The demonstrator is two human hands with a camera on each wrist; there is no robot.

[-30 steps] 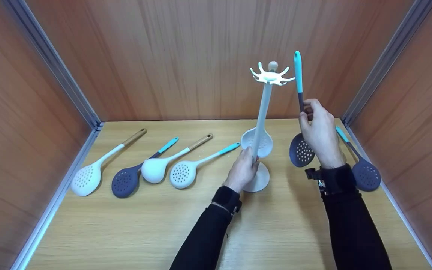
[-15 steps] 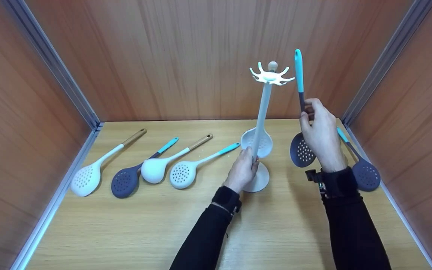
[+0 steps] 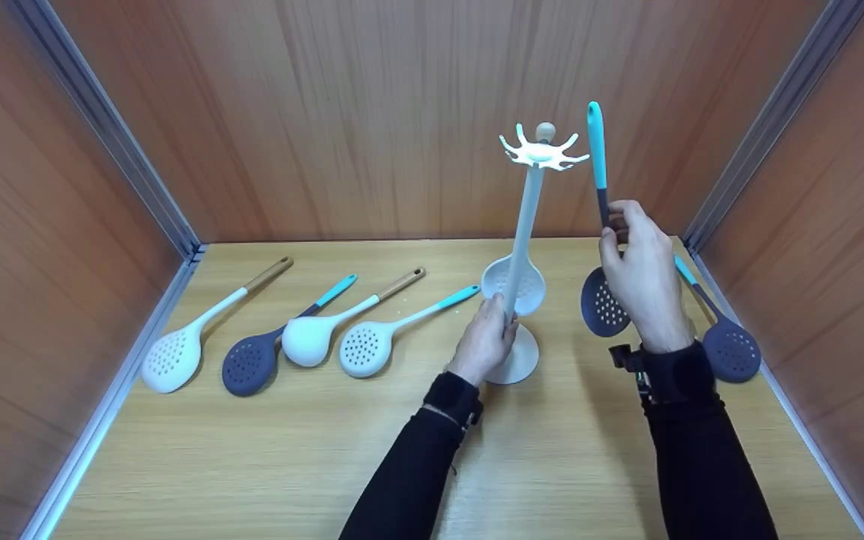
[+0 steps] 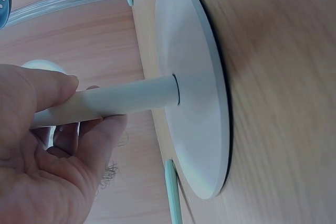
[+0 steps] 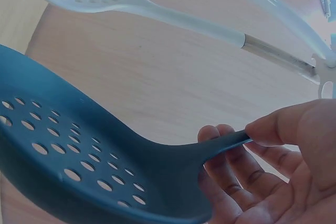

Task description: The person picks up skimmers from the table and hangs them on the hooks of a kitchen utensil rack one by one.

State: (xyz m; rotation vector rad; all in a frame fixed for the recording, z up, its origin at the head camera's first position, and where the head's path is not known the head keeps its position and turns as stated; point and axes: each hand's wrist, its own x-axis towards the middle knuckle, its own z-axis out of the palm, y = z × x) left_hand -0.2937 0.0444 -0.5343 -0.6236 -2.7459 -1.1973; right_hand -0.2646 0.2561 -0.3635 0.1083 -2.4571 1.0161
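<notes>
My left hand (image 3: 486, 341) grips the pole (image 4: 126, 99) of a white utensil stand, whose round base (image 4: 197, 93) rests on the table. Up top, the stand has a ring of white hooks (image 3: 543, 155) and a round knob. From it hangs a white skimmer with a wooden handle (image 5: 281, 56), its perforated bowl behind the pole in the head view. My right hand (image 3: 643, 274) pinches the neck of a dark blue skimmer (image 5: 100, 150) between thumb and fingers. This skimmer is upright, its turquoise handle (image 3: 598, 146) just right of the hooks and its bowl below my hand.
Left of the stand lie a white slotted turner (image 3: 173, 360), a dark slotted one (image 3: 250, 365), a white ladle (image 3: 308, 341) and a white skimmer (image 3: 367, 349). Another dark perforated utensil (image 3: 732, 351) lies by the right wall. Wood panels enclose the back and sides.
My right hand and the dark skimmer rise slightly, then sink back a little, staying beside the hooks. The left hand and the stand stay practically still.
</notes>
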